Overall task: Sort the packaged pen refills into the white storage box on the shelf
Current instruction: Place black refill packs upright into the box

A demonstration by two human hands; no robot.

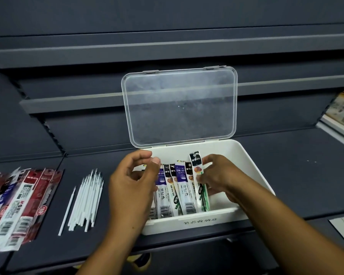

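The white storage box (252, 165) sits on the dark shelf with its clear lid (179, 106) standing open behind it. Inside, several packaged pen refills (173, 193) lie side by side, black and purple headers pointing away from me. My right hand (216, 175) pinches a green-printed refill pack (200, 181) at the right end of that row, its top lifted above the others. Over the left end of the box hovers my left hand (133, 181), fingers curled and apart, holding nothing that I can see.
A pile of red and blue packaged refills (18, 205) lies at the far left of the shelf. Between that pile and the box lie several loose white refill sticks (85, 201). Stacked printed items (342, 114) fill the right edge.
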